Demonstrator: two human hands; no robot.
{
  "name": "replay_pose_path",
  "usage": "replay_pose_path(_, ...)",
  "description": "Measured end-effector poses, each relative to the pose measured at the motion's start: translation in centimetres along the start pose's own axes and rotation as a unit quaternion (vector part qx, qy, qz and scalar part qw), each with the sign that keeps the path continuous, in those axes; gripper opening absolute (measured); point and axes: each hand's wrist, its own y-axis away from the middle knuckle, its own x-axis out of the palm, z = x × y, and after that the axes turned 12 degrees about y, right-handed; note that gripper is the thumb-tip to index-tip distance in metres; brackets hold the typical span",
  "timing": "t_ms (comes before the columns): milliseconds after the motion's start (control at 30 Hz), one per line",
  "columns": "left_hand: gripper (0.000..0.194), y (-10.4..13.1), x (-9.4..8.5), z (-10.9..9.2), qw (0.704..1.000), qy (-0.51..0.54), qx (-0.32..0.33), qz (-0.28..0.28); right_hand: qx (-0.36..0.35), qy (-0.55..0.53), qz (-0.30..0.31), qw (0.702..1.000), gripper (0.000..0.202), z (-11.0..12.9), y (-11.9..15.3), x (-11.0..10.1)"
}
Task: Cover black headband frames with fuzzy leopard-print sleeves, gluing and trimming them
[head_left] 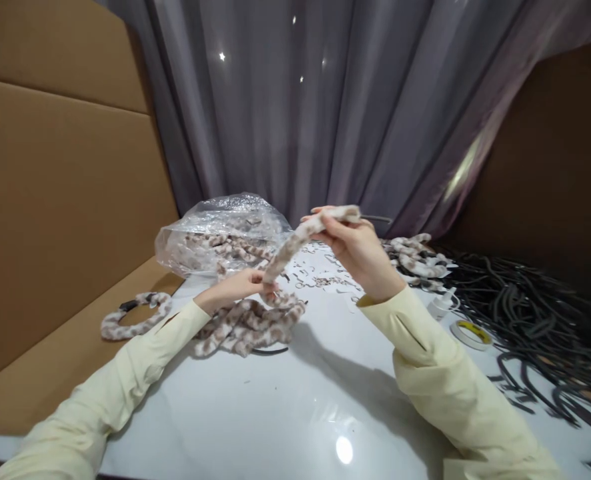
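Note:
A spotted furry tube is stretched between my two hands above the table. My left hand pinches its lower part, just over a pile of similar furry tubes. Higher up and to the right, my right hand has its fingers wrapped round the tube near its upper end. A thin dark rod shows beyond that end, behind my right hand; where it meets the tube is hidden.
A clear plastic bag of furry pieces stands behind the pile. On cardboard at left lies a furry ring. At right are a white bottle, a tape roll and tangled black tubes.

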Motion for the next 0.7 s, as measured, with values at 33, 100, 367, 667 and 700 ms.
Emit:
replay_pose_path(33,0.033,0.0,0.2,-0.1,1.0,0.011,0.003,0.0,-0.006,-0.009,-0.017,1.0,0.013,0.6,0.0,-0.9)
replay_pose_path(100,0.032,0.1,0.5,-0.4,0.999,0.047,0.004,0.0,-0.012,-0.023,-0.054,0.998,0.007,1.6,0.0,-2.9)
replay_pose_path(367,0.034,1.4,0.4,-0.4,0.938,0.322,-0.109,0.068,0.149,-0.016,-0.23,0.962,0.023,1.9,2.5,-8.5)
replay_pose_path(667,0.034,6.0,-2.8,2.0,0.958,0.2,-0.2,0.041,0.259,0.022,-0.212,0.942,0.01,-3.2,6.5,-10.7)
replay_pose_path(700,0.035,6.4,-3.0,2.4,0.96,0.197,-0.197,0.037,0.266,0.023,-0.204,0.942,0.01,-3.7,6.8,-10.7)
